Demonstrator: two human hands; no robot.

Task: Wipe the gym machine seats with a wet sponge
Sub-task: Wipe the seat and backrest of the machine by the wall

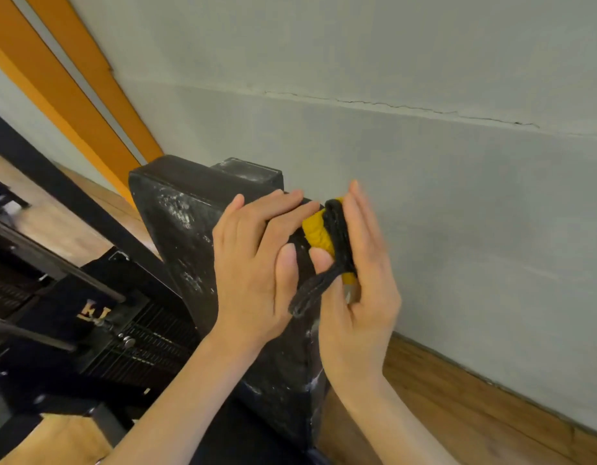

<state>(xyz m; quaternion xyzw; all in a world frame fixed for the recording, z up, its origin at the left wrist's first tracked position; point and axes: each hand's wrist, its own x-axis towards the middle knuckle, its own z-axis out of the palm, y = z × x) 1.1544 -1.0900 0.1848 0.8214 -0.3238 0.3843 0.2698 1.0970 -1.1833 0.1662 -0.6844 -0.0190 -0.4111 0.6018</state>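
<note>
Right hand (357, 280) around sponge (319, 234); left hand (253, 263) flat on seat pad (176, 209)

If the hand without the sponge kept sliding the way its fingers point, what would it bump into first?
Most likely the sponge. The left hand lies flat on the black seat pad, its fingertips pointing right, almost at the yellow sponge that the right hand holds. How far apart they are in depth is unclear.

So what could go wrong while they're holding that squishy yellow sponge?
The right hand only pins the folded sponge between thumb and straight fingers, so it might slip and fall to the wooden floor. If squeezed, it may drip down the black pad. The pad already looks scuffed with white marks, so hard rubbing might wear it more.
</note>
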